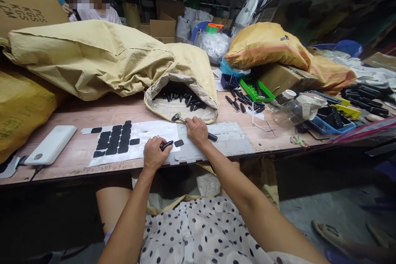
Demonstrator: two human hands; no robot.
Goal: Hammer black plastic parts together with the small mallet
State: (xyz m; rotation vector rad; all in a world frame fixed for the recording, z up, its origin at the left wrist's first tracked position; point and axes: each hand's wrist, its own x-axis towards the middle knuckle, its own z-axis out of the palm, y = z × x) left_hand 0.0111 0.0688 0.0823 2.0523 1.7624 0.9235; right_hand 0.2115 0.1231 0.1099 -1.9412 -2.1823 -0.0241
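Note:
My left hand (pixel 154 152) is closed round a small black tapered piece (pixel 167 145), its end sticking out to the right. In my right hand (pixel 197 130) is a small hammer (pixel 212 136), gripped along its handle, with the hammer's head to the left. Between the two hands, a single black rounded square (pixel 178 143) lies on the grey board (pixel 235 140). More black rounded squares (pixel 114 139) sit in rows on a white sheet (pixel 145 130) to the left. Just beyond my hands, an open sack (pixel 198 62) shows many black tapered pieces (pixel 181 97) inside.
A white power bank (pixel 51 144) with a cable stands at the left. On the right are a green tray (pixel 256 90), a clear plastic jug (pixel 297 111), scissors (pixel 298 140) and a blue basket (pixel 332 121). Full sacks line the back. Another person (pixel 97 10) is behind them.

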